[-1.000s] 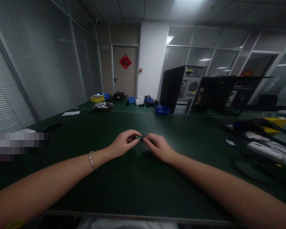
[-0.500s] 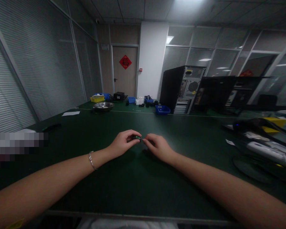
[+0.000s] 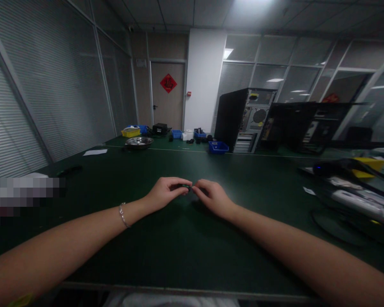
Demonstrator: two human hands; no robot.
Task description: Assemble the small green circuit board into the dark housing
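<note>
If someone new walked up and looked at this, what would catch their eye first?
Probably the two bare hands, left hand and right hand, meeting mid-table over a small green and dark piece held at the fingertips. Next, the red diamond-shaped sign on the door at the back, and the black computer tower standing behind the blue bin, right of centre.

tiny dark-green pc., detail too small to tell, held btwn the fingertips above the green table.
</note>
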